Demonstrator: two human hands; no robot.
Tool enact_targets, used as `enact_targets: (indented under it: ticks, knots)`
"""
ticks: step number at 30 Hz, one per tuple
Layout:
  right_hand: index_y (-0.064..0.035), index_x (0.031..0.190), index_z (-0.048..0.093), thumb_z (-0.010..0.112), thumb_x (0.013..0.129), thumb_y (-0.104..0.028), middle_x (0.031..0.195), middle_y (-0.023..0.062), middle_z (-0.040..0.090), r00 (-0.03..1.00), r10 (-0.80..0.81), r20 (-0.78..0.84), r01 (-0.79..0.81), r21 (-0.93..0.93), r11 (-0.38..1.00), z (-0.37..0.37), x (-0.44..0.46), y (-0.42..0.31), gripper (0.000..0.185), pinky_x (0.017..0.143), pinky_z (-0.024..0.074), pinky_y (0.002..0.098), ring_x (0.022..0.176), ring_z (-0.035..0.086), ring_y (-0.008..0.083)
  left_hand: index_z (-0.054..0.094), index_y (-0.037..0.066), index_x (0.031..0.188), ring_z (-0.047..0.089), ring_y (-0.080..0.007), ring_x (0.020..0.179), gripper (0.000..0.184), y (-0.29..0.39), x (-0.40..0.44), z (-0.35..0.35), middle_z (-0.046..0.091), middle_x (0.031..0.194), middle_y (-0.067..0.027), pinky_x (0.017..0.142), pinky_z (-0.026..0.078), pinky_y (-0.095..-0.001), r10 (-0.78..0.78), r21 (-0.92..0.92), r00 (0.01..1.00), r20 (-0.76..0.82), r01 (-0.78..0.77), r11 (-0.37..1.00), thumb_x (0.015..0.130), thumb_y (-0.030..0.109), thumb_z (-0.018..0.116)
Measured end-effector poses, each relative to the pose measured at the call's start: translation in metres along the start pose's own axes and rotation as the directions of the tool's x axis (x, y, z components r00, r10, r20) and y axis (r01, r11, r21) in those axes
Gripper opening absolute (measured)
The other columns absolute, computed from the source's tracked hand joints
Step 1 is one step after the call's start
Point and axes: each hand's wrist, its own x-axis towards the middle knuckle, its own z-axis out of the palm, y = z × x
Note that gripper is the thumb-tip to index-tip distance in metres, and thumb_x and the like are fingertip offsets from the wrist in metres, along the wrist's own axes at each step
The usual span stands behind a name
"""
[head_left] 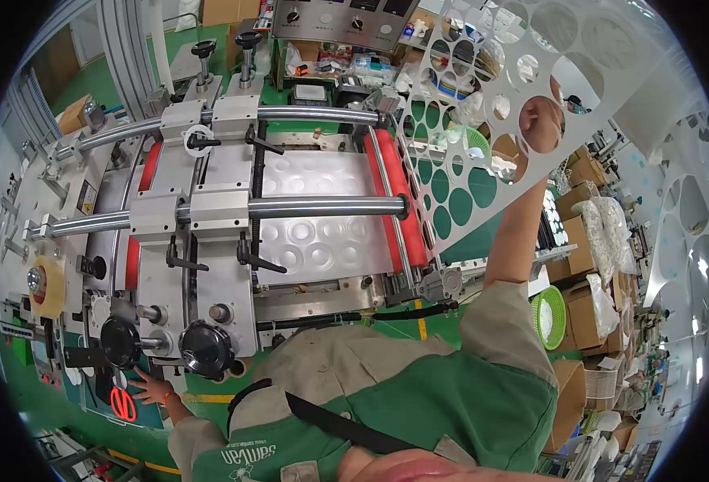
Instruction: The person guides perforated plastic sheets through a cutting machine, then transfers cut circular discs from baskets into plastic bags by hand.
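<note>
My right hand (541,124) is raised at the upper right, its fingers closed on a white plastic sheet punched with rows of round holes (549,153). The sheet hangs tilted beside the machine's red roller (407,201), and part of the hand shows through one hole. At lower left, my left hand (154,390) has its fingers spread with nothing in them. Red-handled scissors (123,404) lie right by its fingertips. Under the machine's steel rods lies a clear sheet with round embossed shapes (314,241).
Black knobs (207,350) and levers stick out from the machine's near side. A tape roll (47,287) sits at the left. A control panel (338,22) stands at the back. Cardboard boxes (579,249) and a green basket (549,317) stand at the right.
</note>
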Motion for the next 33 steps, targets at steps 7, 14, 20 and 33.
enact_targets:
  ticks: [7, 14, 20, 33]
  knots:
    - [0.0023, 0.102, 0.056, 0.06, 0.079, 0.004, 0.083, 0.0046, 0.063, 1.0, -0.011, 0.026, 0.018, -0.283, 0.959, 0.038, -0.007, -0.036, 0.023, 0.057, 0.0424, 0.0154, 0.067, 0.058, 0.0048, -0.008, 0.051, 0.137, 0.027, -0.0558, 0.123, 0.098, -0.001, 0.003, -0.004, 0.01, 0.15, -0.0107, 0.093, 0.03, -0.0655, 0.015, 0.174, 0.992, 0.122, -0.037, 0.984, 0.077, 0.026, 0.066]
    - [-0.002, 0.078, 0.058, 0.056, 0.089, -0.023, 0.059, -0.0007, 0.052, 0.911, -0.097, -0.401, 0.024, -0.183, 0.983, 0.053, -0.034, -0.018, 0.023, 0.038, 0.0246, 0.0184, 0.042, 0.039, 0.0034, -0.006, 0.051, 0.138, 0.024, -0.0536, 0.126, 0.098, -0.001, 0.002, 0.001, 0.011, 0.15, -0.0095, 0.093, 0.031, -0.0639, 0.012, 0.112, 0.998, 0.067, -0.019, 0.993, 0.077, 0.007, 0.058]
    - [-0.0067, 0.09, 0.059, 0.042, 0.095, -0.032, 0.06, -0.0027, 0.048, 0.984, 0.17, -0.045, -0.175, -0.125, 0.977, 0.051, -0.061, -0.016, 0.031, 0.039, 0.0247, 0.0175, 0.045, 0.038, 0.0029, -0.002, 0.051, 0.138, 0.019, -0.0544, 0.127, 0.104, 0.003, -0.003, -0.011, 0.009, 0.15, -0.0101, 0.097, 0.024, -0.0644, -0.001, -0.043, 0.998, 0.07, 0.004, 0.999, 0.073, 0.002, 0.062]
    - [-0.0044, 0.098, 0.06, 0.06, 0.078, -0.016, 0.087, 0.007, 0.064, 0.668, 0.736, 0.106, -0.294, -0.872, 0.392, -0.058, -0.178, 0.168, 0.024, 0.073, 0.0465, 0.0355, 0.077, 0.06, 0.0247, -0.007, 0.052, 0.137, 0.022, -0.0533, 0.127, 0.109, 0.002, 0.003, -0.002, 0.01, 0.15, -0.0079, 0.096, 0.028, -0.0636, -0.018, 0.114, 0.996, 0.092, 0.007, 0.993, 0.07, 0.012, 0.07]
